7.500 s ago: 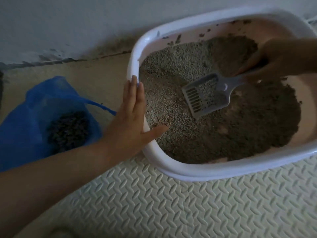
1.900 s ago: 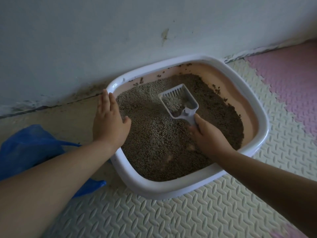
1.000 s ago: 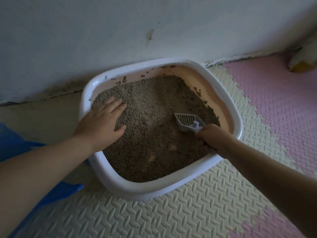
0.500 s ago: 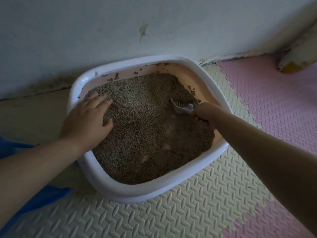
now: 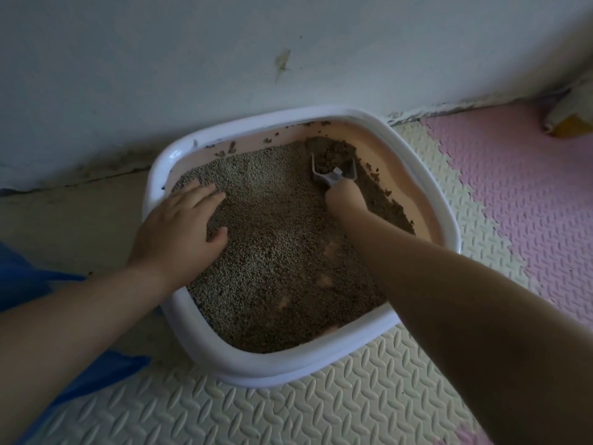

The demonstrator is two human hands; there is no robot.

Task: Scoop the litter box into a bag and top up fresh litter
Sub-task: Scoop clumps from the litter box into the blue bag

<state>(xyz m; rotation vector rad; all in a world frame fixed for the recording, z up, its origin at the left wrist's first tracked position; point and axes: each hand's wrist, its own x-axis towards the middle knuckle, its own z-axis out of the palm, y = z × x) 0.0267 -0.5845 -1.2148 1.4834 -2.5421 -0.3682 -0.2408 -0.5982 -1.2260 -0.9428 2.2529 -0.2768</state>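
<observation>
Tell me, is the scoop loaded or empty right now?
Loaded. The scoop, held by the right hand, is heaped with dark clumped litter near the litter box's far right corner.

Dim, underexposed overall. Soft light from the right: pink mat [image 5: 526, 200] and right side of wall [image 5: 288, 43] read brightest, left side falls off dark. No hard shadows, just a soft dark band where wall meets floor. Faint sheen on box rim [image 5: 175, 154], no real glare. Strong wide-angle bend: wall base curves, forearms balloon at the bottom corners. Corners vignette. Blue bag [image 5: 29, 284] at the left edge is murky. Litter [image 5: 272, 252] grain resolves mid-frame; detail is smeared and noisy elsewhere.
</observation>
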